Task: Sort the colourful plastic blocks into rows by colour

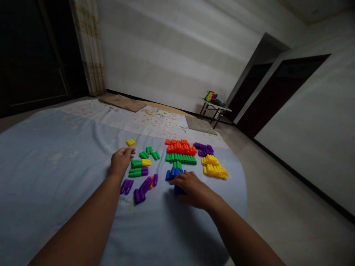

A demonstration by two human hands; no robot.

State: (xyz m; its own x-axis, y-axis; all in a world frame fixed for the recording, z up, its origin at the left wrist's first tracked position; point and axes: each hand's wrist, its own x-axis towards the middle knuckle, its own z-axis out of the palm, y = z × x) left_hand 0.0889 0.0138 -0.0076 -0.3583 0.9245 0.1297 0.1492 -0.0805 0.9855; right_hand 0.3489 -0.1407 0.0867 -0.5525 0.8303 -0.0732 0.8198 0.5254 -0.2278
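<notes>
My right hand (191,190) is curled over blue tube blocks (173,173) at the near end of the sorted rows, a dark blue piece under its fingers. Beyond it lie green blocks (181,159) and orange blocks (181,147). Yellow blocks (215,168) and purple blocks (204,149) are on the right. My left hand (122,160) rests beside the green-and-yellow piece (141,163), its fingers bent together; whether they hold anything is too small to tell. Nearer me are a green-and-purple piece (138,172) and loose purple blocks (142,190). A small yellow piece (130,142) lies beyond my left hand.
The blocks lie on a bed-like surface with a blue cloth (69,147). Two flat mats, a brown one (123,102) and a grey one (201,125), lie toward the far side. A small table (216,105) with bags stands by the wall.
</notes>
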